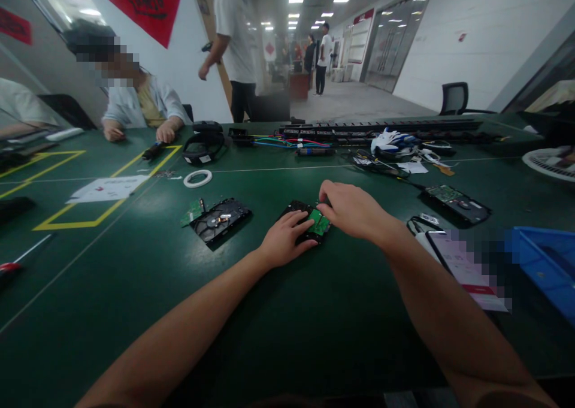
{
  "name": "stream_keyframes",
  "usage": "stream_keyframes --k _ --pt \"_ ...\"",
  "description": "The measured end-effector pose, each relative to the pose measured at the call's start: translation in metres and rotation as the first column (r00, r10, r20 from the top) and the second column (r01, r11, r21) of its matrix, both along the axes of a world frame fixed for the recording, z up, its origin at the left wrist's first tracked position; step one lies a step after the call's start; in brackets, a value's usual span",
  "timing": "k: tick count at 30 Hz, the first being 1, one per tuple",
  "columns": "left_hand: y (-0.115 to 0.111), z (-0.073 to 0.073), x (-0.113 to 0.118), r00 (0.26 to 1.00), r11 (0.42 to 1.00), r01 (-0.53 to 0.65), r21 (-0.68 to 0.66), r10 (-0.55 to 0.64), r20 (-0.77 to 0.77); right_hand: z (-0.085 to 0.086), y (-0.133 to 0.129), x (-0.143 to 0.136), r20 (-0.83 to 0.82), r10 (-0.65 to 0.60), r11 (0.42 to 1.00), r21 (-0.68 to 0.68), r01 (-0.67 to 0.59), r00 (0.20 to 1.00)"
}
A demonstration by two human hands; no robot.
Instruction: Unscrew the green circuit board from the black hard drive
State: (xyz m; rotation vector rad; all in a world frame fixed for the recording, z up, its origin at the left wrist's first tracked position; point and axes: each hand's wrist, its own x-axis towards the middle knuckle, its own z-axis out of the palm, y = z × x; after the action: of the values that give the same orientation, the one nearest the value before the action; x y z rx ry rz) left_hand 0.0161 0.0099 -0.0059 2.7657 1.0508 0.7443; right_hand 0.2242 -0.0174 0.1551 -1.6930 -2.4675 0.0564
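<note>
In front of me a hard drive (294, 206) lies on the green table, its green circuit board (319, 221) facing up. My left hand (287, 238) rests on the drive with fingers spread, the fingertips at the board's edge. My right hand (348, 209) is at the drive's right side, its fingers curled in a pinch over the board's upper corner. What they hold, if anything, is hidden. To the left lies another hard drive (221, 221), with a loose green circuit board (193, 212) at its corner. A third hard drive (456, 204) lies at the right.
A phone (465, 267) and a blue bin (545, 267) are at the right. Cables (283, 141), gloves (393, 142) and a tape roll (197, 178) lie farther back. A screwdriver (27, 253) is at the far left. A person (144, 99) sits across the table, holding a dark object.
</note>
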Motion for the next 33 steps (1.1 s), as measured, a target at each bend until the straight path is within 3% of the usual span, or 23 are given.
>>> stream_keyframes --k 4,17,23,29,33 --pt "0.0001 -0.0007 0.0001 1.0 1.0 -0.006 -0.005 0.006 0.002 -0.001 0.0007 0.0022 -0.041 0.058 0.998 -0.001 -0.058 0.997" --pt "0.0013 -0.0031 0.0002 1.0 1.0 -0.002 0.019 0.002 0.0 -0.0033 0.0023 0.0017 -0.078 0.076 0.997 0.009 -0.076 0.994" --pt "0.0007 -0.0028 0.0001 1.0 1.0 -0.01 0.016 0.01 -0.013 -0.0058 0.0048 0.0062 -0.126 0.158 0.987 -0.008 -0.16 0.979" --pt "0.0004 -0.002 0.0002 1.0 1.0 0.006 0.014 -0.006 -0.003 -0.0051 0.0008 0.0013 -0.01 -0.03 1.0 0.008 0.03 1.0" --pt "-0.0006 -0.0013 0.0004 1.0 1.0 0.0 0.017 0.0 0.002 -0.0057 0.0008 0.0002 0.022 -0.047 0.999 0.025 0.047 0.999"
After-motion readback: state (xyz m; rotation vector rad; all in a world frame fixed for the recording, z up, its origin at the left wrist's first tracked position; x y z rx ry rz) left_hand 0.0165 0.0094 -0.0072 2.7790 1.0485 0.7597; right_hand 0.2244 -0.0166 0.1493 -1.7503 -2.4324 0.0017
